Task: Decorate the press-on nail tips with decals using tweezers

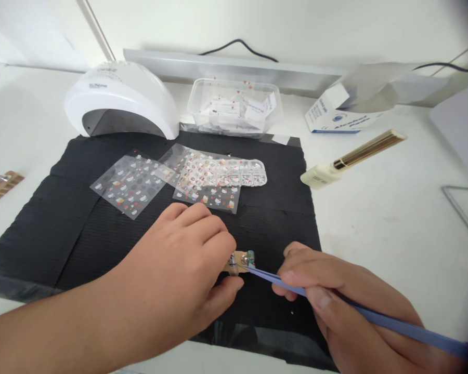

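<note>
My left hand (191,259) is closed around a small wooden nail-tip holder (240,255) above the black mat, its fingers hiding most of the strip. A clear false nail (233,267) shows between my thumb and fingers, and a green-blue patterned piece (250,257) sits at the holder's right end. My right hand (335,296) pinches a pair of blue tweezers (275,279). Their fine tips reach the clear nail. Whether anything is held between those tips is too small to tell.
The black mat (281,213) carries sticker sheets (130,184) and a clear compartment case (253,173). Behind stand a white nail lamp (120,96), a plastic tub (234,124) of packets and an alcohol-pad box (337,114). A cream bottle (320,175) lies right; another wooden holder (3,188) lies left.
</note>
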A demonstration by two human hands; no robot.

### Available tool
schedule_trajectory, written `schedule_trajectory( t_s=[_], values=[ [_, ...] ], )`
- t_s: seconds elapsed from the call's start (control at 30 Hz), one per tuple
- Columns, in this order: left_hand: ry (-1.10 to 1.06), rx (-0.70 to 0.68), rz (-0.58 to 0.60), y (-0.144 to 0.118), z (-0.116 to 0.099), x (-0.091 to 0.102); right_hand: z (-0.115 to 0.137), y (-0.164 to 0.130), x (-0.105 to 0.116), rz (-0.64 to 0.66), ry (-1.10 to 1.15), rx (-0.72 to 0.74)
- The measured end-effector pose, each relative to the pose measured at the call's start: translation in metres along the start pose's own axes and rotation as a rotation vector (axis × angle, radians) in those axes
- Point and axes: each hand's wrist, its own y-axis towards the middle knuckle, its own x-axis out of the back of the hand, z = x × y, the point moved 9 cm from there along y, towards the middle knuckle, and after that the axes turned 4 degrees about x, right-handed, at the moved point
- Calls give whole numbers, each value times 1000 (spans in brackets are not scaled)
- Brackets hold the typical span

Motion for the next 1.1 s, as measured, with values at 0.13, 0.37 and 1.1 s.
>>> schedule_trajectory(
  t_s=[0.13, 0.37, 1.1],
  values=[
    [-7, 9, 1, -1, 0, 1, -4, -3, -4, 90, -71, 0],
    [-50, -50, 12, -4, -6, 3, 0, 2, -5, 110, -106, 21],
    [-95, -115, 28, -4, -10, 4, -6, 10, 8, 1, 10, -41]
  ],
)
